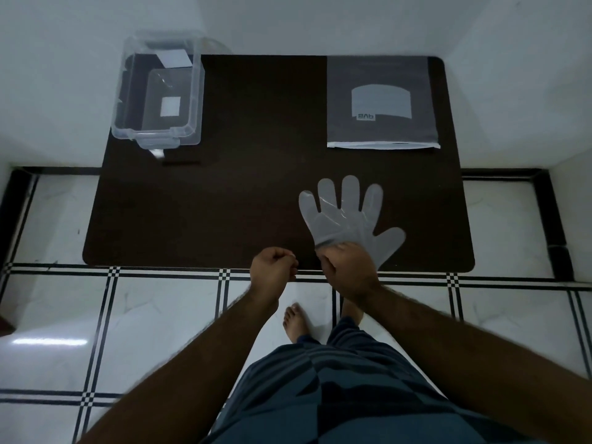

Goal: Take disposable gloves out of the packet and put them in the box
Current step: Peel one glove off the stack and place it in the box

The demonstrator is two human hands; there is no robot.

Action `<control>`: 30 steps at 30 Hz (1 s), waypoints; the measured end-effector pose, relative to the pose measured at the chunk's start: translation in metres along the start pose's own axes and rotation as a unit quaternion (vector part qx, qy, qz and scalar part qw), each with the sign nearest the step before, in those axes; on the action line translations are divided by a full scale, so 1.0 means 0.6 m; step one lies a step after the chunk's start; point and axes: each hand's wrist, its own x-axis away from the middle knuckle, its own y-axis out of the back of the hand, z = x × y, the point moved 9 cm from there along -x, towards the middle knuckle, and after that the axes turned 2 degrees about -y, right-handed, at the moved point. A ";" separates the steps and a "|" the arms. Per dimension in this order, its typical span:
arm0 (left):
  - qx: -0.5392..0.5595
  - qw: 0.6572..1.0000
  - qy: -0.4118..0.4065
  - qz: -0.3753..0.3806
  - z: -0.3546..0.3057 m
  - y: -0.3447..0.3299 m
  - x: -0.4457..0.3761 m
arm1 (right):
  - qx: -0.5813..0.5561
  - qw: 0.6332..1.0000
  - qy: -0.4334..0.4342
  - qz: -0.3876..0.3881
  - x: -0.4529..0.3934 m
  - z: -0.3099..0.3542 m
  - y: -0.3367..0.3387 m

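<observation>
Box (158, 94) far left on mat (243, 187), packet (381, 102) far right, glove (346, 216) nearer

Clear glove (347, 216) flat, fingers spread, cuff nearest; grey packet (379, 102) far right, flat; clear box (158, 91) far left, lidless.

One head-worn wide-angle view looks steeply down and forward over the person's forearms at the nearby dark tabletop (224, 187) and tiled floor (160, 315).
</observation>
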 end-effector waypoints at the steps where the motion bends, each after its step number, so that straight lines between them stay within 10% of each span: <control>1: 0.005 1.000 0.004 0.010 0.001 -0.007 0.000 | -0.025 0.999 -0.021 -0.012 -0.003 -0.004 0.006; 9: 0.066 0.995 0.044 0.060 -0.003 -0.068 0.000 | -0.193 0.954 -0.221 -0.065 0.003 -0.064 0.025; 30: 0.113 0.986 0.116 0.035 -0.013 -0.111 -0.002 | -0.433 0.806 -0.397 -0.069 0.042 -0.109 0.018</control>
